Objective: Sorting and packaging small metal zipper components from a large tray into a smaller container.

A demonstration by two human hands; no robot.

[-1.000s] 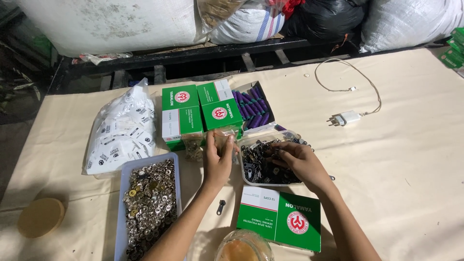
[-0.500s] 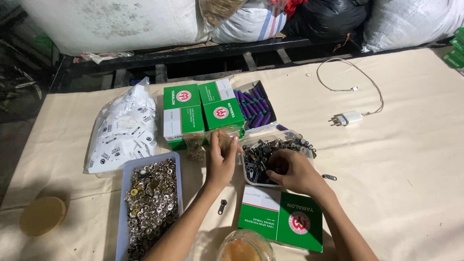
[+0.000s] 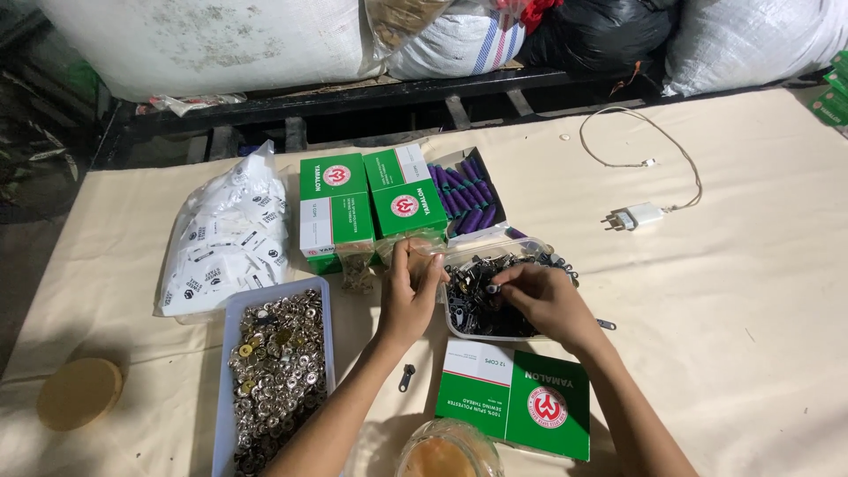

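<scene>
1. Zipper pulls fill the clear tray at table centre; the heap looks barely dented, so we judge most of the sorting remains.
2. Our right hand, over the tray, pinches one pull.
3. Our left hand, at the tray's nine o'clock, pinches a small bag.
4. One pull lies loose at seven o'clock.

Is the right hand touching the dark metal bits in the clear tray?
Touching. The head view shows the right hand lying on the heap of dark metal bits in the clear tray, with its fingers pinching one piece.
</scene>
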